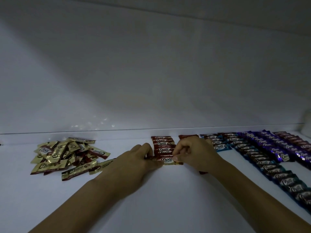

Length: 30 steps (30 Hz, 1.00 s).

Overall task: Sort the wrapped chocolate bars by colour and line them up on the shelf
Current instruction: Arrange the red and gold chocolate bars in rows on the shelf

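step: placing | left hand (141, 159) and right hand (193, 152) fingers pinch opposite ends of red bar (166, 159) | at near end of red row (162, 145) on shelf (168, 190) | handling: likely light, crinkly, slippery; grip crimped ends | gold pile (67, 155) unsorted

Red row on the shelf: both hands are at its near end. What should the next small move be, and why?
Probably lay the held bar flat and let go: the left hand and right hand pinch its ends at the near end of the red row. An unsorted pile waits to the left.
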{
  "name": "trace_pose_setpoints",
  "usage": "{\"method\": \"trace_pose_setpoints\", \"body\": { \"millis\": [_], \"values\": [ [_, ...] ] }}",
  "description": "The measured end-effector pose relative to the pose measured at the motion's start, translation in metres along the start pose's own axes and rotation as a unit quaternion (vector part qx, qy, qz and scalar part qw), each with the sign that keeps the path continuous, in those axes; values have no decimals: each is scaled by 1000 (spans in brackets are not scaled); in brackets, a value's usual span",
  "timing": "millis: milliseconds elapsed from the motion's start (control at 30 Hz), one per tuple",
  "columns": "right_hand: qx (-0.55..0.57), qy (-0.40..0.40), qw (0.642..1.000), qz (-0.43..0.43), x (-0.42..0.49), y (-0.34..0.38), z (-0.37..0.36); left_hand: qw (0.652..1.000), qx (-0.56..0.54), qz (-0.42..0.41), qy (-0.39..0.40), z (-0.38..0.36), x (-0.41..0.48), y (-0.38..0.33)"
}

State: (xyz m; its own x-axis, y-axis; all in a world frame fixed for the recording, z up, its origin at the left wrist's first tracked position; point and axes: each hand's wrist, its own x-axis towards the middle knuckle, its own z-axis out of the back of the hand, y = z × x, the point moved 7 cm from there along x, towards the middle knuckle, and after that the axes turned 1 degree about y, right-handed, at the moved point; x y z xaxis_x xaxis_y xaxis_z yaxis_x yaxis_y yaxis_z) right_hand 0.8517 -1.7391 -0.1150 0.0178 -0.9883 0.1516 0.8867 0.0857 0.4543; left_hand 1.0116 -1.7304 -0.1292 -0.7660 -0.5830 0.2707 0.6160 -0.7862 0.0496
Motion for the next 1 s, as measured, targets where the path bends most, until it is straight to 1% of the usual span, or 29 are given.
{"method": "trace_pose_setpoints", "body": {
  "millis": [233, 267, 300, 367, 400, 467, 533, 567, 633, 700, 767, 800, 867, 900, 967, 1000],
  "values": [
    [-19, -7, 1000, 5, 0, 0, 0, 1000, -14, -6, -1, -3, 0, 1],
    [-25, -7, 1000, 7, -1, 1, 1, 999, -40, -9, -15, -2, -1, 1],
    [-27, -11, 999, 12, -2, 3, 1, 995, -89, -8, -36, 1, -3, 2],
    [-9, -32, 999, 33, -5, 9, 4, 975, -202, 14, -86, 8, -8, 6],
    [24, -34, 998, 46, -7, 14, 5, 958, -256, 38, -121, 13, -11, 12],
    [136, -8, 989, 65, -10, 27, 3, 914, -353, 99, -173, 17, -15, 26],
    [238, 28, 968, 72, -14, 40, -5, 875, -429, 139, -178, 17, -18, 33],
    [263, 29, 961, 76, -15, 45, -7, 865, -448, 143, -172, 17, -18, 33],
    [281, 4, 957, 77, -15, 47, -8, 853, -472, 148, -163, 18, -19, 29],
    [318, -15, 946, 66, -14, 43, -5, 849, -473, 164, -166, 18, -19, 29],
    [367, -13, 929, 39, -12, 36, -2, 850, -464, 178, -174, 19, -19, 29],
    [379, -1, 925, 32, -11, 34, -1, 845, -469, 185, -176, 19, -18, 30],
    [352, 42, 935, 36, -10, 32, 2, 824, -493, 208, -185, 17, -20, 34],
    [305, 57, 949, 47, -9, 30, 6, 814, -501, 220, -192, 16, -21, 37],
    [157, 68, 983, 70, -8, 23, 14, 807, -500, 236, -207, 16, -24, 44],
    [81, 72, 991, 72, -7, 18, 15, 810, -492, 240, -210, 16, -24, 46]
  ]
}}
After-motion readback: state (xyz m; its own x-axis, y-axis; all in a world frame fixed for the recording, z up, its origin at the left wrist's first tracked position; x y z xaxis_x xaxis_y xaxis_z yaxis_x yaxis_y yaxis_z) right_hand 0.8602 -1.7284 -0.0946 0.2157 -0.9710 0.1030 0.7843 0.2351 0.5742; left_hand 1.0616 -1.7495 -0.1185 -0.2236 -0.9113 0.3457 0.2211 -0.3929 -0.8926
